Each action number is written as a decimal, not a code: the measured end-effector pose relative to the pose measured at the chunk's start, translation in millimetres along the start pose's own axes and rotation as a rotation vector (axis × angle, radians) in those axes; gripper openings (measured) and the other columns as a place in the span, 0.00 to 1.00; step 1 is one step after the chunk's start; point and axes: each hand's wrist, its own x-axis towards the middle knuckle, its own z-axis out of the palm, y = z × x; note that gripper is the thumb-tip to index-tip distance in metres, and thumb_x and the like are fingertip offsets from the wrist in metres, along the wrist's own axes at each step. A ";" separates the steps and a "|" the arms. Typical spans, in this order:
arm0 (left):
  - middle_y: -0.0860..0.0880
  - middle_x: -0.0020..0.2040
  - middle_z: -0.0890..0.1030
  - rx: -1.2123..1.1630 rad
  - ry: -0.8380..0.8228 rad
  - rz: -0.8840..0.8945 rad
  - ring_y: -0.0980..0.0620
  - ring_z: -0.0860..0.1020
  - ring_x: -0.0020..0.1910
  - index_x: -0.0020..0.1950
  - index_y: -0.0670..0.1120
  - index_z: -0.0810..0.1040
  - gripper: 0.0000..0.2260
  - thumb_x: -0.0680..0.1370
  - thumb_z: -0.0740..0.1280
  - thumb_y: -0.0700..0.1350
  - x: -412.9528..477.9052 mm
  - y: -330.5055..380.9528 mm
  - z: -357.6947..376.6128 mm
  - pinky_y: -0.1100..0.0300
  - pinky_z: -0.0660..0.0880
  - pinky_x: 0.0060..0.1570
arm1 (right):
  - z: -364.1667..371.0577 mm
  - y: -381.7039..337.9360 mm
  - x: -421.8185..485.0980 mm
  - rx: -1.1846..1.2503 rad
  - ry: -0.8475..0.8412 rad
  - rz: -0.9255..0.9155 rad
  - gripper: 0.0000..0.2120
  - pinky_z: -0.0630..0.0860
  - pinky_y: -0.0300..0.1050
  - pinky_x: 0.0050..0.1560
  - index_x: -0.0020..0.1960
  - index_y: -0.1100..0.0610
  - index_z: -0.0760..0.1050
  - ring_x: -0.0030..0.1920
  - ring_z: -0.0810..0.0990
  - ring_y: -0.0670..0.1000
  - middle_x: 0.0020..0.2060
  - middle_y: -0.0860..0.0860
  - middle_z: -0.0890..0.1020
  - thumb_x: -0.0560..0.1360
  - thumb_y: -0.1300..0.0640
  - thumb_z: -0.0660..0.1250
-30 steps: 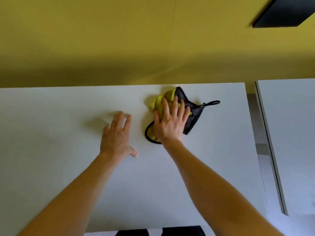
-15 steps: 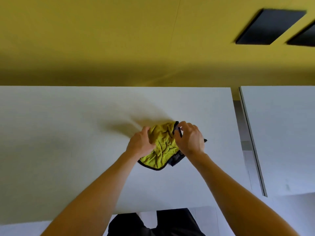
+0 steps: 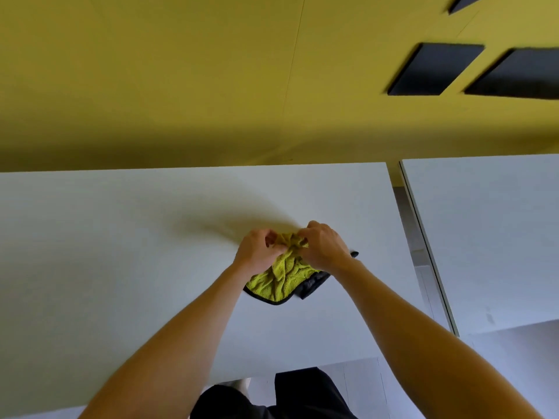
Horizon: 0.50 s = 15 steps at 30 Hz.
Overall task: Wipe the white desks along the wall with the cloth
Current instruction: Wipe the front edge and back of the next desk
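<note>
A yellow-green cloth (image 3: 279, 278) with a dark edge and dark back hangs bunched above the white desk (image 3: 121, 267). My left hand (image 3: 257, 249) pinches its top edge on the left. My right hand (image 3: 325, 246) grips the same edge on the right, fingers curled into the fabric. The cloth's lower part droops toward me between my wrists. A second white desk (image 3: 490, 237) stands to the right, apart from the first by a narrow gap.
A yellow wall (image 3: 211, 86) rises right behind both desks, with dark rectangular panels (image 3: 435, 69) at its upper right. The gap (image 3: 414, 252) between the desks shows a grey floor. My dark clothing (image 3: 272, 397) shows below the desk's near edge.
A second ago my right hand pressed the cloth flat on the desk and my left lay open beside it. Both hands have since gathered the cloth and lifted it nearer to me.
</note>
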 end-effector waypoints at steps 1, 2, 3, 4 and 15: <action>0.55 0.48 0.84 -0.017 -0.026 0.029 0.54 0.81 0.47 0.55 0.50 0.82 0.08 0.83 0.73 0.54 -2.9 3.1 -5.2 0.62 0.72 0.44 | -5.6 3.6 -9.9 0.012 0.064 -0.016 0.16 0.76 0.50 0.58 0.67 0.49 0.83 0.60 0.78 0.55 0.59 0.49 0.79 0.80 0.51 0.75; 0.54 0.47 0.83 -0.027 -0.042 0.047 0.53 0.81 0.46 0.53 0.51 0.81 0.06 0.84 0.71 0.53 -8.0 7.8 -11.9 0.61 0.72 0.43 | -12.6 6.7 -19.4 0.001 0.134 -0.044 0.15 0.75 0.53 0.62 0.65 0.48 0.84 0.63 0.77 0.56 0.61 0.49 0.79 0.80 0.49 0.75; 0.54 0.45 0.82 -0.029 -0.034 0.065 0.53 0.80 0.44 0.52 0.52 0.79 0.05 0.85 0.70 0.52 -13.9 12.5 -19.2 0.60 0.71 0.42 | -20.2 9.3 -27.9 -0.030 0.204 -0.084 0.13 0.73 0.56 0.66 0.62 0.47 0.85 0.67 0.75 0.56 0.65 0.48 0.79 0.79 0.47 0.76; 0.55 0.43 0.82 -0.028 0.003 0.090 0.53 0.79 0.42 0.50 0.53 0.78 0.05 0.85 0.68 0.51 -20.6 17.9 -27.4 0.59 0.71 0.40 | -29.0 10.9 -34.9 -0.051 0.253 -0.119 0.12 0.70 0.60 0.71 0.60 0.47 0.86 0.72 0.72 0.57 0.68 0.48 0.79 0.78 0.46 0.76; 0.58 0.56 0.81 0.288 -0.075 0.242 0.51 0.82 0.46 0.69 0.61 0.72 0.30 0.70 0.76 0.44 -78.9 99.6 -139.1 0.54 0.79 0.44 | -147.3 -50.1 -94.1 0.169 0.503 -0.284 0.07 0.79 0.52 0.62 0.56 0.52 0.85 0.48 0.81 0.50 0.49 0.47 0.86 0.79 0.59 0.73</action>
